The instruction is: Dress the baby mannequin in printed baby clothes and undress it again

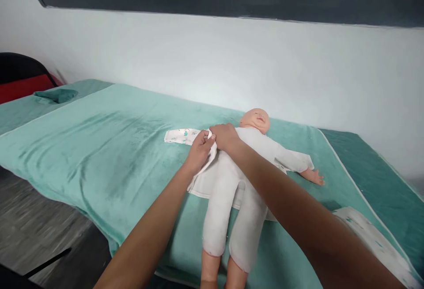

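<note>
A baby doll (256,119) in a white bodysuit (221,192) lies on its back, legs towards me. Beneath and around its torso is a white baby shirt (180,136) with a small print; one sleeve stretches out flat to the left. My left hand (200,147) pinches a white edge of this shirt beside the doll's chest. Reaching across the doll, my right hand (225,136) is closed on the cloth at the shoulder on the left side; its fingertips are partly hidden. The doll's other arm sticks out to the right, with a bare hand (313,176).
A green sheet (109,147) covers the bed. Folded printed cloth (374,240) lies at the lower right, partly behind my right forearm. A white wall (165,55) with a dark window frame (265,1) rises behind. A black and red chair (24,77) stands far left.
</note>
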A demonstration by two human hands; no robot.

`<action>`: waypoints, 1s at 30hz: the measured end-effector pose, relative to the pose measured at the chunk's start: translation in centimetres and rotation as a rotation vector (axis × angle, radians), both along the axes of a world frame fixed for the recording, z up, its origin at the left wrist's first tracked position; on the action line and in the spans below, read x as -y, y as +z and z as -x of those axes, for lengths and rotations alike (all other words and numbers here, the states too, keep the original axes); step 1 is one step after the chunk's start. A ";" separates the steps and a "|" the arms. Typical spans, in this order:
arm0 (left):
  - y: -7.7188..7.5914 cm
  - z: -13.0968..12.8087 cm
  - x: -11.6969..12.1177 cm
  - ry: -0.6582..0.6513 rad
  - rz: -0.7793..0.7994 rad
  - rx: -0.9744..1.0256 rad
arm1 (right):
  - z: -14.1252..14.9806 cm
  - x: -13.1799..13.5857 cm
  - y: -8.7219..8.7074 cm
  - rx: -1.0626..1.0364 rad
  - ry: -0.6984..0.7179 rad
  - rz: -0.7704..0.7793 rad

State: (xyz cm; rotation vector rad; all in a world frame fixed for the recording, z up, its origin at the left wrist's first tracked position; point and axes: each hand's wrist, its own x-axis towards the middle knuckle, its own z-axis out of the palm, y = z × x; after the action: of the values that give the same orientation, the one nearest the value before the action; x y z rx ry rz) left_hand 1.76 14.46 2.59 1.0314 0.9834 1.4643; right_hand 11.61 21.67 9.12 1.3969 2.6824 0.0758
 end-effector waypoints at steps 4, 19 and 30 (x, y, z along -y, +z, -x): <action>-0.5 0.1 0.1 0.077 -0.002 -0.010 | -1.3 0.7 1.0 -0.108 -0.012 -0.080; 1.6 -0.8 -0.4 0.156 -0.026 -0.183 | -16.0 8.7 -4.1 -0.881 -0.664 -0.120; 6.1 -0.6 -3.0 0.241 -0.030 -0.296 | -13.7 6.5 -5.4 -1.277 -0.280 0.312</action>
State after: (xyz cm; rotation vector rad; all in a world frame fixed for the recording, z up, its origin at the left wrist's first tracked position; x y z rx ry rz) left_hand 2.39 17.45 8.74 1.2081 1.3388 1.5514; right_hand 25.30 15.19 3.68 2.1032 2.9265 -1.6945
